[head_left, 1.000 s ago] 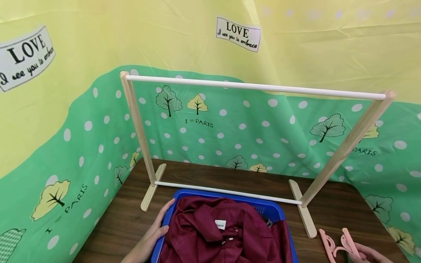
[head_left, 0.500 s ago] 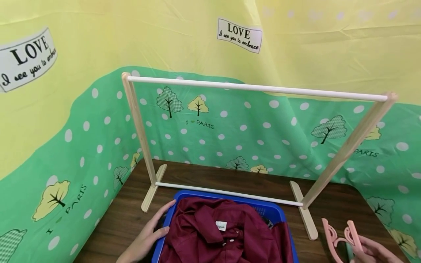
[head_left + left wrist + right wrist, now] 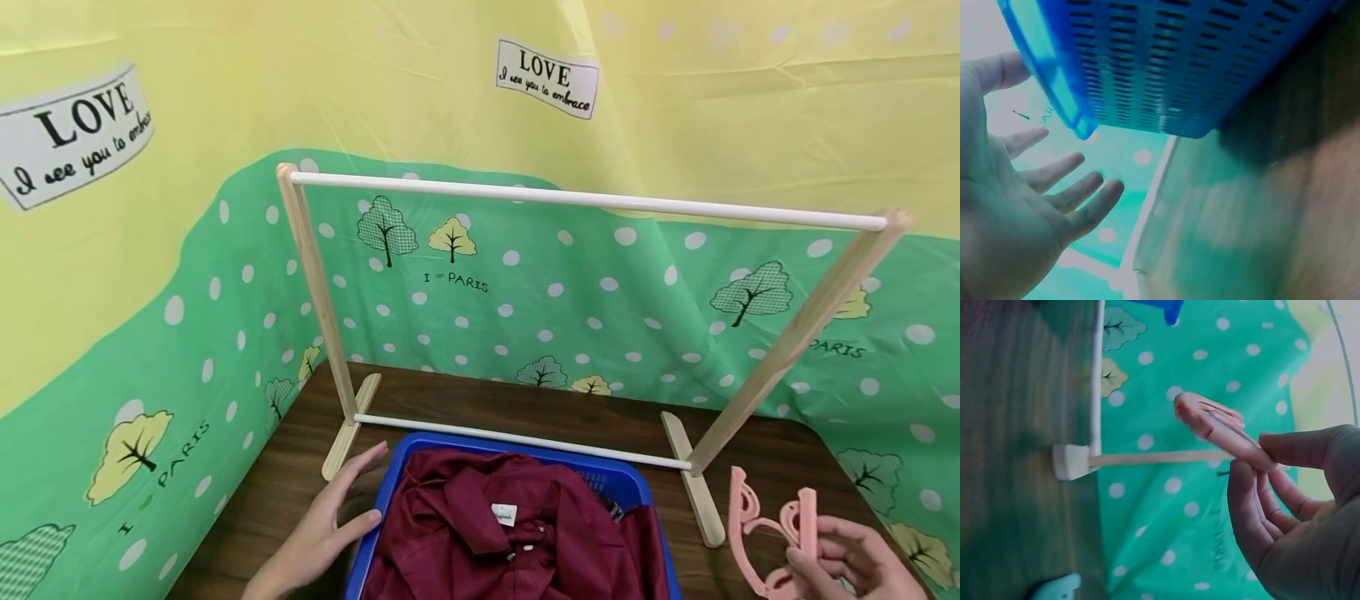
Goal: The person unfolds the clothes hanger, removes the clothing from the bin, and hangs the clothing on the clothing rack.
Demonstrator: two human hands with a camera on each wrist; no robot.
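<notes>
My left hand (image 3: 322, 525) is beside the left rim of a blue plastic basket (image 3: 387, 492), fingers spread and relaxed, thumb tip right at the rim. In the left wrist view the left hand (image 3: 1016, 181) has an open palm next to the perforated basket wall (image 3: 1147, 69). A maroon collared shirt (image 3: 480, 508) with a white label fills the basket. At lower right, my right hand (image 3: 855, 558) pinches one arm of a pink folding clothes hanger (image 3: 738, 525) between thumb and fingers. The right wrist view shows the hanger (image 3: 1229, 434) nearly edge-on, raised in the pinch.
Behind the basket stands a drying rack with a white top rail (image 3: 585, 198), wooden posts (image 3: 795, 342) and flat feet (image 3: 693, 483). A pale green plastic piece (image 3: 1057, 587) lies low in the right wrist view. Patterned cloth (image 3: 480, 333) hangs around the brown table (image 3: 525, 392).
My left hand's fingers have come off the basket rim and spread to the left. My right hand has raised the pink hanger and turned it more upright. The basket and shirt stay put.
</notes>
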